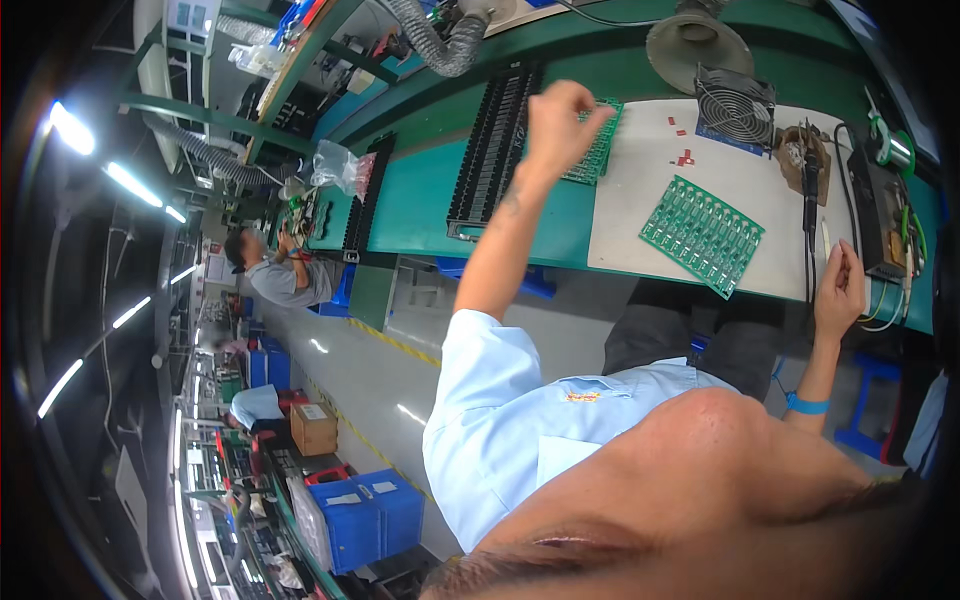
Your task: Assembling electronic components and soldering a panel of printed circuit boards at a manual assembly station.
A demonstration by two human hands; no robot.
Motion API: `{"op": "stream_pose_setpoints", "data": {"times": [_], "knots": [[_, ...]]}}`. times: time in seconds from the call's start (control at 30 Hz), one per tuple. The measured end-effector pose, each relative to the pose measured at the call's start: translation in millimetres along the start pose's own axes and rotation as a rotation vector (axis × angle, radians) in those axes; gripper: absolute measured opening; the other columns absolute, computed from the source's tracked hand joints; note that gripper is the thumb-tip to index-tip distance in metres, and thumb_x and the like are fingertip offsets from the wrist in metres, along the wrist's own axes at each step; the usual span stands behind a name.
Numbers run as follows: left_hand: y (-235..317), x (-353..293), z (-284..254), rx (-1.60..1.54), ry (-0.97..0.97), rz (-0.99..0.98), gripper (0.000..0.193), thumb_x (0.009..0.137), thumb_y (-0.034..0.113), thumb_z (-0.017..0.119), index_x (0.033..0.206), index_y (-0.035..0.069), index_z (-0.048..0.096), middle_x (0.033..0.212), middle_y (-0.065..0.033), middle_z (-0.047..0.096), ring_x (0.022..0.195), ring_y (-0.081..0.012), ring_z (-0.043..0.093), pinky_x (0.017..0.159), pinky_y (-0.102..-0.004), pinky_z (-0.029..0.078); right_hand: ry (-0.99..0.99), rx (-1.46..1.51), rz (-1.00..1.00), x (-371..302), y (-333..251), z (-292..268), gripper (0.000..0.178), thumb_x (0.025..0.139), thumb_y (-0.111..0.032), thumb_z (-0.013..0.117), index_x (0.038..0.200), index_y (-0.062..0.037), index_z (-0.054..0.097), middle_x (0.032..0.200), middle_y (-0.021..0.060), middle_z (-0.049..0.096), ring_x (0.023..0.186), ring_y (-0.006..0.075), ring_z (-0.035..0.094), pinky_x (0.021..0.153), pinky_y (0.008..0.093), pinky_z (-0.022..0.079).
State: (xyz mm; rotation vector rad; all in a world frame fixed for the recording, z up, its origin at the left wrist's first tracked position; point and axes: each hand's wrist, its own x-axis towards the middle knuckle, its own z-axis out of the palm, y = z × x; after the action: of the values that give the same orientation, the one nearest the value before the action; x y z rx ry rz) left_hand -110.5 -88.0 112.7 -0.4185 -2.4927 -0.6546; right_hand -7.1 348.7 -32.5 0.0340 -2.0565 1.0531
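My left hand (pixel 562 122) is raised over the far bench, between a black slotted rack (pixel 490 150) and a green circuit board (pixel 597 155). Its fingers are curled in toward the thumb, and whatever they may pinch is too small to make out. A second green circuit board (pixel 703 236), a panel of repeated small units, lies askew on the pale mat (pixel 625 225) in front of me. At the bench's near right edge is my right hand (pixel 840 288), its fingers pressed together beside a thin white stick (pixel 826 240); I cannot tell whether it grips anything.
Small red pieces (pixel 684 159) lie on the mat near a black fan (pixel 737 108). On the right stand a soldering iron (pixel 810 185) in its holder, a dark box (pixel 876 215) and a solder spool (pixel 893 152). Another black rack (pixel 368 200) and a co-worker (pixel 285 280) are leftward.
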Motion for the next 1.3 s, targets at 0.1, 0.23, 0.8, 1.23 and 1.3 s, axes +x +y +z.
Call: {"op": "stream_pose_setpoints", "data": {"times": [0.1,0.23,0.8,1.23,1.3], "knots": [[-6.0,28.9,-61.2,0.011,0.357,-0.024,0.024,0.083,0.019,0.082,0.093,0.004,0.066,0.081,-0.0055,0.066,0.071,-0.0172,0.059,0.066,-0.0302,0.050,-0.003,-0.021,0.017,-0.5,-1.4,-1.5,0.018,0.097,-0.006,0.068,0.112,0.0004,0.073,0.082,0.0015,0.067,0.063,0.0089,0.046,0.056,0.0215,0.039],[-69.5,81.3,-143.4,0.156,0.702,0.101,0.028,0.088,0.026,0.074,0.100,0.002,0.065,0.091,-0.0130,0.065,0.080,-0.0246,0.061,0.079,-0.0370,0.051,0.004,-0.071,0.035,-3.6,-1.8,-6.4,0.017,0.097,-0.006,0.067,0.112,0.0003,0.074,0.082,0.0021,0.067,0.063,0.0090,0.048,0.056,0.0214,0.040],[-314.4,244.6,-393.7,0.770,0.624,-0.378,0.043,0.091,0.038,0.056,0.102,0.000,0.071,0.098,-0.0196,0.070,0.085,-0.0323,0.066,0.081,-0.0423,0.053,-0.083,0.099,0.345,-26.0,52.0,-26.2,0.031,0.108,-0.010,0.047,0.133,-0.0007,0.063,0.085,0.0040,0.062,0.070,0.0118,0.051,0.066,0.0224,0.046],[-337.1,308.4,-441.8,1.084,0.384,-0.630,0.050,0.088,0.040,0.050,0.100,-0.002,0.074,0.102,-0.0246,0.072,0.085,-0.0364,0.068,0.076,-0.0454,0.056,-0.033,0.175,0.562,-35.5,73.6,-42.3,0.041,0.110,-0.021,0.036,0.136,-0.0005,0.060,0.085,0.0038,0.056,0.069,0.0109,0.042,0.066,0.0210,0.036],[-322.7,307.3,-405.8,1.084,0.351,-0.656,0.051,0.088,0.040,0.049,0.099,-0.003,0.075,0.103,-0.0253,0.072,0.085,-0.0370,0.068,0.076,-0.0459,0.057,-0.051,0.146,0.540,-38.2,66.9,-51.3,0.041,0.109,-0.020,0.036,0.136,-0.0004,0.060,0.084,0.0033,0.055,0.070,0.0107,0.041,0.066,0.0209,0.036]]}}
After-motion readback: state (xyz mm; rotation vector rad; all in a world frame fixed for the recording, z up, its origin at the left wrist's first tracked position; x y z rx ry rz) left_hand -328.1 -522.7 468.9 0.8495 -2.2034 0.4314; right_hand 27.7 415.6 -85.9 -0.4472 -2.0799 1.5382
